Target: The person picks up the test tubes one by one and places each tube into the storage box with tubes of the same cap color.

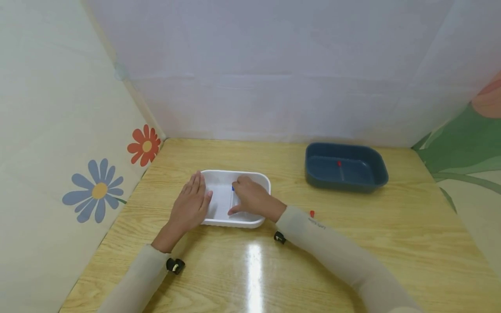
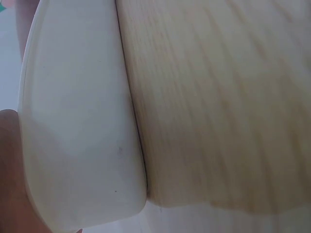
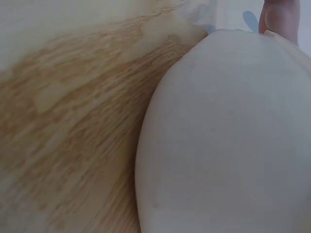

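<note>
Left hand [image 1: 189, 204] flat on left rim of white plastic tray [image 1: 220, 202], fingers straight, not gripping. Right hand [image 1: 252, 198] inside tray, thumb and fingers around blue-capped clear tube [image 1: 232, 200], can't tell if pinched tbh. Red-capped tube [image 1: 341, 169] in navy bin [image 1: 338, 184], red cap [image 1: 312, 213] near right sleeve [image 1: 325, 237].

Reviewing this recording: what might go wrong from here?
The slim clear tube with a blue cap might roll in the white rectangular tray if the right hand lacks a firm grip, which the view leaves unclear.
The small red piece on the wood-grain table lies beside the right beige sleeve, which could knock it.
Pressing with the left hand at the tray's left rim might shift it.
</note>
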`<state>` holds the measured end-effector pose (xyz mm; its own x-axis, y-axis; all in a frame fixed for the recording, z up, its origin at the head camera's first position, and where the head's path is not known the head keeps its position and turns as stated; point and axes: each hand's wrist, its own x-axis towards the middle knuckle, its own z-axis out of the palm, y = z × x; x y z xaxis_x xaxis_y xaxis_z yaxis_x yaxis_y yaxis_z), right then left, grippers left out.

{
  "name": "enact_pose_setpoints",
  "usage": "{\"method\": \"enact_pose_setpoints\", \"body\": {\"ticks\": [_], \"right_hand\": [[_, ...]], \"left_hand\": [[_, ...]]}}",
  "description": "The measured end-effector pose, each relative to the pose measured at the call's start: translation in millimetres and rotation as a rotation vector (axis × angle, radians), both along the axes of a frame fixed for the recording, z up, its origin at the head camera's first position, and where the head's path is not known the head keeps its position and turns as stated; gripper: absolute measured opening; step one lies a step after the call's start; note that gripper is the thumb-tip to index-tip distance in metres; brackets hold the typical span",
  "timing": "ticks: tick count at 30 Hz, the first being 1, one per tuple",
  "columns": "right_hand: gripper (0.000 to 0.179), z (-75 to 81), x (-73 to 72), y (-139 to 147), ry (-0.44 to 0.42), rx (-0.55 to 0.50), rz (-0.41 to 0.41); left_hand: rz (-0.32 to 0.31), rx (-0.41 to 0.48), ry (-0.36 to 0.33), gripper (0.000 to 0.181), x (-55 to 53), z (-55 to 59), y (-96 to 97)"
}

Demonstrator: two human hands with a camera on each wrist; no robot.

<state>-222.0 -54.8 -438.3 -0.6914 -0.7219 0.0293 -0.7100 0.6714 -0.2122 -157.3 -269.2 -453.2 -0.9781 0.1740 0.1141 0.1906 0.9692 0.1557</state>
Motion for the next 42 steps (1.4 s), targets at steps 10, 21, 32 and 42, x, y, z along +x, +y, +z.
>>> {"method": "enact_pose_setpoints", "body": {"ticks": [10, 21, 32, 42], "right_hand": [[0.076, 0.1, 0.6, -4, 0.006, 0.016, -0.001], [0.072, -4.5, -0.4, -7, 0.001, 0.034, -0.008], [0.072, -6.1, 2.1, -10, 0.006, 0.048, -0.016], [0.072, -5.1, 2.7, -11, 0.001, 0.045, -0.015]], "left_hand": [[-0.011, 0.013, 0.012, 0.067, 0.2, 0.8, 0.4], [-0.005, 0.006, 0.014, 0.067, -0.3, -0.2, -0.5], [-0.009, 0.01, 0.017, 0.068, -0.3, -0.5, -0.7], [-0.012, 0.007, 0.014, 0.067, -0.2, -0.1, -1.2]]}}
